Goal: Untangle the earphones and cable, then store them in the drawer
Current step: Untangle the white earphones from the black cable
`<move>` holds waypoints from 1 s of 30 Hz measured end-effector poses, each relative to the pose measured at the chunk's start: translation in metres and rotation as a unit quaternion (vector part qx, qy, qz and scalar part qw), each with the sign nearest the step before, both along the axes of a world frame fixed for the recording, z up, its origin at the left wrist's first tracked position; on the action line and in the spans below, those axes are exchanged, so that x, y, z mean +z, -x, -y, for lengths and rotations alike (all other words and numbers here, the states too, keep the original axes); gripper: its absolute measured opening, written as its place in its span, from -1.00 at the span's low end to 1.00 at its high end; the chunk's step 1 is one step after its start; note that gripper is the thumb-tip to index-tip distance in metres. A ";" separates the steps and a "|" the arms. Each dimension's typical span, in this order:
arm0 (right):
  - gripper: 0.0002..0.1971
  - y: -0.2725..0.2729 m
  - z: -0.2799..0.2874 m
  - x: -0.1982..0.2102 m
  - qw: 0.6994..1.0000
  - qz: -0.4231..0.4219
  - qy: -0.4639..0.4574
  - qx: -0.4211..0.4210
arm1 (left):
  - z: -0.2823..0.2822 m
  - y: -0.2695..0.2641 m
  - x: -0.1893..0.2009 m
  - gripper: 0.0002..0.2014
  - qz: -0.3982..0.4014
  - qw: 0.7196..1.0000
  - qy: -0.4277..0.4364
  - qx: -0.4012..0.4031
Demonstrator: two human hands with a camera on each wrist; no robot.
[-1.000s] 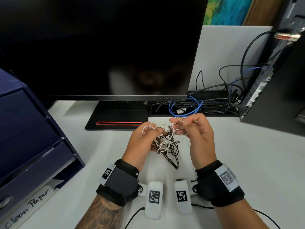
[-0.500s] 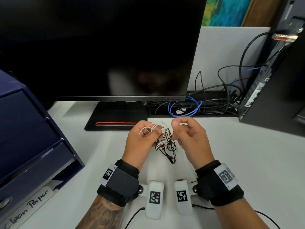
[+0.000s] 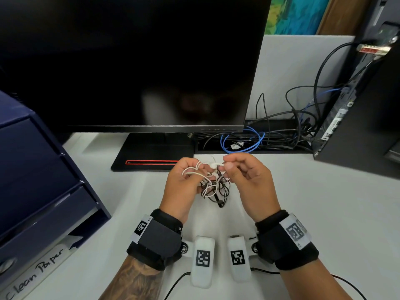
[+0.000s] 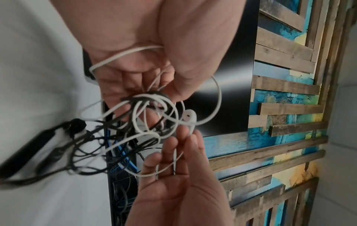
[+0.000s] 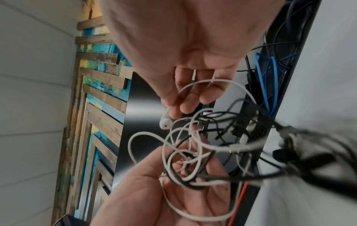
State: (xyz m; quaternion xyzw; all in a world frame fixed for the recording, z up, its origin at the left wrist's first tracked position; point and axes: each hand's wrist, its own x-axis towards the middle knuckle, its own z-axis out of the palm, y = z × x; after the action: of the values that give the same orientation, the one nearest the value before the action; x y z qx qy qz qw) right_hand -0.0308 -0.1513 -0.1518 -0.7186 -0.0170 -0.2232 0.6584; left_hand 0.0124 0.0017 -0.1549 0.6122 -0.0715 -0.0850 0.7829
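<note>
A knot of white earphones (image 3: 213,184) and a black cable (image 3: 220,197) hangs between both hands above the white desk (image 3: 313,213). My left hand (image 3: 184,180) grips white loops (image 3: 192,169) and part of the tangle (image 4: 154,99). My right hand (image 3: 238,176) pinches the stem of a white earbud (image 3: 215,164) between thumb and fingers; the earbud (image 4: 188,117) shows in the left wrist view and again as the earbud (image 5: 165,122) in the right wrist view. The black cable's plug end (image 4: 29,148) dangles blurred. The blue drawer unit (image 3: 43,180) stands at left, its drawers closed.
A large dark monitor (image 3: 140,61) with its stand base (image 3: 155,151) sits just behind the hands. Black and blue cables (image 3: 242,141) pile at the back. A black computer tower (image 3: 363,118) stands at right. A "Clean Paper" label (image 3: 36,276) marks the drawer unit's bottom.
The right hand has taken the earbud by its stem and drawn it slightly rightward out of the knot. Both hands stayed in about the same place above the desk.
</note>
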 end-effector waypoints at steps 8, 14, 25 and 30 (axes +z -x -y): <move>-0.83 -0.002 0.004 0.001 0.989 0.051 -0.106 -0.088 | -0.001 -0.001 0.004 -0.91 -0.030 0.996 0.080 0.035; -0.83 -0.005 0.010 -0.001 0.989 0.019 -0.107 -0.105 | -0.006 -0.004 0.006 -0.89 -0.086 0.985 0.139 0.047; -0.82 -0.004 0.007 -0.007 0.989 -0.137 0.044 -0.015 | -0.004 0.003 0.015 -0.82 -0.082 0.986 0.144 0.011; -0.70 -0.003 0.010 -0.005 0.973 -0.207 0.099 -0.004 | -0.004 0.004 0.019 -0.57 -0.095 0.983 0.155 -0.019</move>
State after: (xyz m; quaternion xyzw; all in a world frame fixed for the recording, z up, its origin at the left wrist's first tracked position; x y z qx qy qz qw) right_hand -0.0275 -0.1616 -0.1570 -0.8108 0.1004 -0.0698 0.5724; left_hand 0.0085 0.0058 -0.1362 0.4711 -0.0207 -0.1461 0.8697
